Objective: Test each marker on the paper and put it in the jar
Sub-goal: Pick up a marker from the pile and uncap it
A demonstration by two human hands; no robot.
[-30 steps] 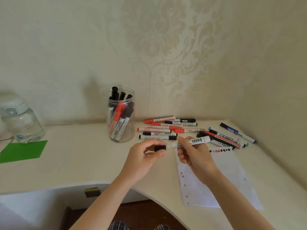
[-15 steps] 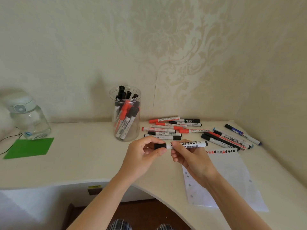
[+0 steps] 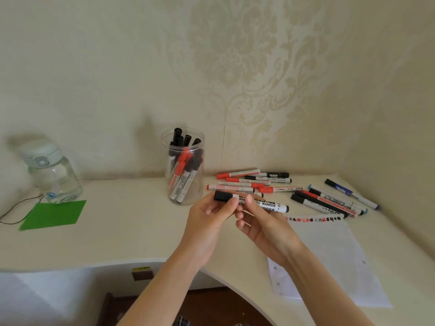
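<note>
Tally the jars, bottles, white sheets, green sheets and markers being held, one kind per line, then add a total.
Jar: 1
Bottle: 1
White sheet: 1
Green sheet: 1
Held marker: 1
Total: 5

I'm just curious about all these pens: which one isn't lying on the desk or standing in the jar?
The black-capped whiteboard marker, held level above the desk: left hand pinches its cap, right hand its barrel.

Cream damask wallpaper [image 3: 235,67] meets a pale curved desk [image 3: 117,243] in a corner.
</note>
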